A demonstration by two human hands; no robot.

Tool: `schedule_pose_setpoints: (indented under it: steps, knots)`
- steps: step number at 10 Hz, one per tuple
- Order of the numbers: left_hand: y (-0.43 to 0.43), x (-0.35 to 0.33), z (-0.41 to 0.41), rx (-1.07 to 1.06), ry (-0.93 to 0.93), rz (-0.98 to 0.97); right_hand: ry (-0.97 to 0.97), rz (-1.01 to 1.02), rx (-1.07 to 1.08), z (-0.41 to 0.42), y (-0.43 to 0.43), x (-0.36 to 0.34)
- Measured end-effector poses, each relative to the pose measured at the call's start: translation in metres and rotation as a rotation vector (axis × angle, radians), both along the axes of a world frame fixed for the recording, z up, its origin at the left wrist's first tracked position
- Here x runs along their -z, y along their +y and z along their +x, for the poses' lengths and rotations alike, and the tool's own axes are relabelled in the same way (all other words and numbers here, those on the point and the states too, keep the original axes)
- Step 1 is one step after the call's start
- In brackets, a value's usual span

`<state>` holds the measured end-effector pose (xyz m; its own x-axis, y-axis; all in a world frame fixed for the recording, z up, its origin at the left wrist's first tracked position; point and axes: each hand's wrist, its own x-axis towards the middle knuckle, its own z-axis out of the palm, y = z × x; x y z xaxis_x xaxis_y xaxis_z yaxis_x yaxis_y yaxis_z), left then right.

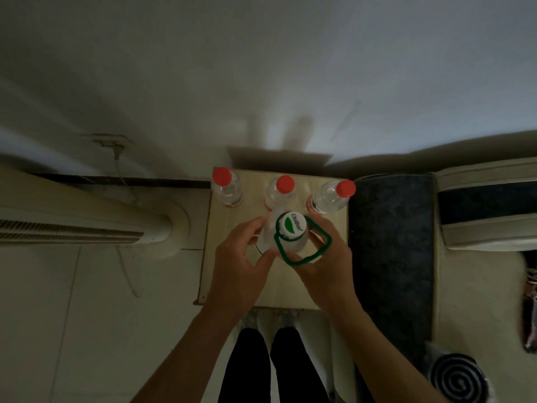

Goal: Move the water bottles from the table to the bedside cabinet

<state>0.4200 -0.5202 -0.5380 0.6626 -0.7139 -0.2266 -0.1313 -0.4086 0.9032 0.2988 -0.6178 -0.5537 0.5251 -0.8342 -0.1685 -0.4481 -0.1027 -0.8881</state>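
A large clear water bottle (290, 228) with a white-and-green cap and a green carry handle stands above the light wooden cabinet top (220, 257). My left hand (244, 257) wraps its left side and my right hand (325, 257) holds its right side, fingers through the green handle. Behind it, along the cabinet's far edge, stand three smaller clear bottles with red caps: one at the left (225, 186), one in the middle (281, 191), one at the right (331, 197), leaning toward the right in this view.
A dark blue bed edge (392, 242) borders the cabinet on the right. A white radiator and pipe (87, 228) lie to the left, with a cord hanging from a wall socket (113, 144). My legs (270, 367) stand in front of the cabinet.
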Motion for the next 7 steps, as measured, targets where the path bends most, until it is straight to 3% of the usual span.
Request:
schedule_pose_setpoints:
  steps: [4, 7]
  knots:
    - [0.012, -0.011, -0.013, 0.001, 0.079, 0.028, 0.041, 0.047, -0.066, -0.014, 0.011, -0.015]
    - [0.021, -0.051, -0.024, -0.129, 0.138, 0.009, -0.035, 0.142, -0.046, -0.029, 0.011, -0.057]
